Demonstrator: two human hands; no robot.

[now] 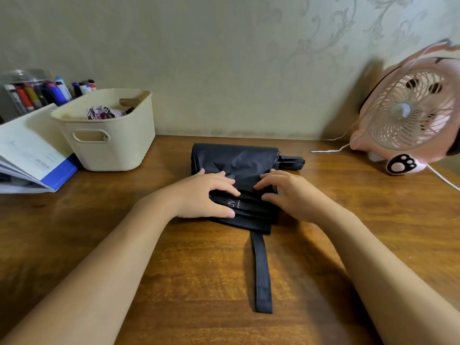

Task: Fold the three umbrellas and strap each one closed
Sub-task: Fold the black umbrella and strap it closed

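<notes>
The umbrella (239, 160) lay mid-bench (99, 245), handle (292, 161) pointing right, its strap (262, 270) trailing loose toward the person. The left grip (206, 192) was curled round the near roll of cloth, thumb at the front edge. The right grip (291, 195) was clamped on the same roll, fingertips bent onto the fabric. This looked like the rolling step, with the far half of the canopy still slack and creased. Next, the roll probably needed tightening toward the far side, one grip pinning it while the other brought the strap round. The strap's fastener could not be made out, and the palms hid the roll beneath them. A crumpled purple bundle (104, 112) in the basket (109, 150) may have been another umbrella; that was unclear.
</notes>
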